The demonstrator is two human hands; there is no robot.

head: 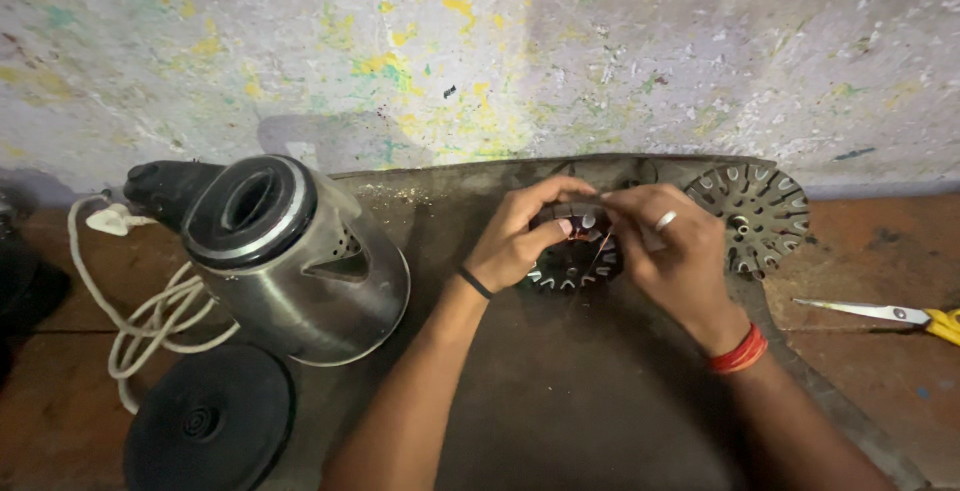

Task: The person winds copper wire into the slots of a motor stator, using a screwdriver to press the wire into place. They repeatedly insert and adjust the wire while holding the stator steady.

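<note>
Head cam looks straight down at a dark, worn table [560, 401] shoved up against a paint-splattered wall [480, 51]. Only real container here is a stainless steel kettle [300, 261] tipped on its side, open top facing the camera, and as far as I can see nothing's inside it. Its round black base [205, 421] sits just in front, with a white cord [140, 321] looped beside it.

Both hands are on a round slotted stator [575, 256], a flat metal ring with teeth around the rim, lying flat mid-table so its axis points up. The left hand [515, 241] grips its near-left edge, fingers curled over it. The right hand [665, 246], ring on one finger, pinches thin copper wire [598, 244] right over the stator, though it's kinda hard to tell exactly where the wire runs.

A second slotted disc [755, 213] lies just beside the right hand. Scissors [880, 313] with a yellow handle sit well off to the right.
</note>
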